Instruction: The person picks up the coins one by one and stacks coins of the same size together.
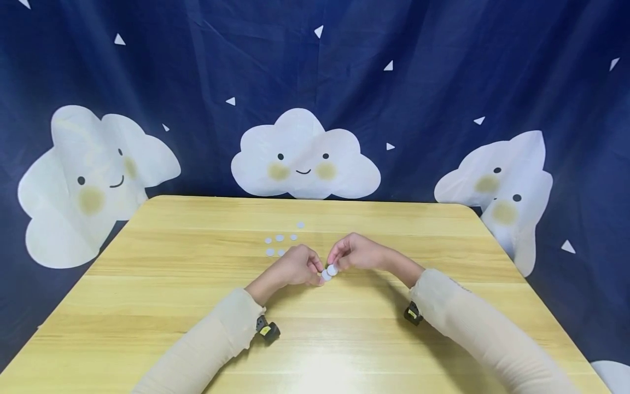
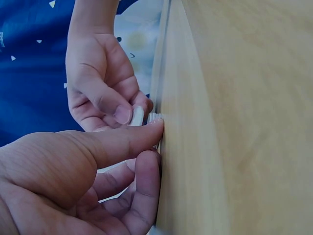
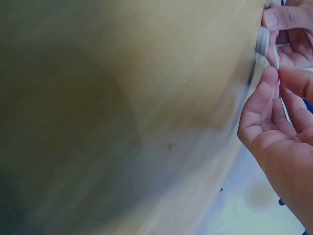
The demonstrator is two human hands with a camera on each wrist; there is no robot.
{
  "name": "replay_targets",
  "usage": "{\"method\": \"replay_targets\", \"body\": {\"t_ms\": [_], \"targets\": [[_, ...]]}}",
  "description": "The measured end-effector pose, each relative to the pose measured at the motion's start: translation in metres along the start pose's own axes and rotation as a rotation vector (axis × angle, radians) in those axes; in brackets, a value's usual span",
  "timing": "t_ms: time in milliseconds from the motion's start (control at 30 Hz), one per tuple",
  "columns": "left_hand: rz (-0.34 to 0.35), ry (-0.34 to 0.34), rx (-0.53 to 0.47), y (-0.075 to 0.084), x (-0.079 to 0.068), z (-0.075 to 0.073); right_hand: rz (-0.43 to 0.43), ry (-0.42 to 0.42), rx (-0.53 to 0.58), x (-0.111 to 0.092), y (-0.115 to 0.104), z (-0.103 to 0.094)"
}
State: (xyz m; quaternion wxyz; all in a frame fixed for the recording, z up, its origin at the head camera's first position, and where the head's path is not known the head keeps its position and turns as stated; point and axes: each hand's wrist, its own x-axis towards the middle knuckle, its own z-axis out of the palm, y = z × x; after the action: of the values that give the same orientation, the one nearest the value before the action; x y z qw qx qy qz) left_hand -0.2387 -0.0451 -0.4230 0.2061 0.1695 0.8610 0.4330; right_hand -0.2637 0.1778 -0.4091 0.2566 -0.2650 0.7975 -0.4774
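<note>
A stack of round white discs [image 1: 326,276] is pinched by the left hand [image 1: 294,266], a flat single disc [image 1: 332,270] by the right hand [image 1: 363,253], over the wood-grained table [image 1: 374,339].

Wrinkled cream sleeves [image 1: 209,342] and two small black wrist cameras [image 1: 272,334], each with a yellow patch [image 1: 266,330].

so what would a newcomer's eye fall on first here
Probably the middle smiling cloud on the dark blue backdrop, behind the table. Then, mid-table, the left hand holds a small stack of white discs, while the right hand pinches another disc close to it.
</note>
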Motion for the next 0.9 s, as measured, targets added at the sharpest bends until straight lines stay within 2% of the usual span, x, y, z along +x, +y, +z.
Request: {"method": "replay_targets", "body": {"t_ms": [233, 900], "targets": [[0.007, 0.004, 0.000, 0.000, -0.001, 0.001, 0.015, 0.005, -0.018, -0.003, 0.001, 0.006], [0.010, 0.000, -0.008, -0.003, 0.001, 0.001, 0.044, 0.103, -0.022, -0.006, -0.001, 0.020]]}}
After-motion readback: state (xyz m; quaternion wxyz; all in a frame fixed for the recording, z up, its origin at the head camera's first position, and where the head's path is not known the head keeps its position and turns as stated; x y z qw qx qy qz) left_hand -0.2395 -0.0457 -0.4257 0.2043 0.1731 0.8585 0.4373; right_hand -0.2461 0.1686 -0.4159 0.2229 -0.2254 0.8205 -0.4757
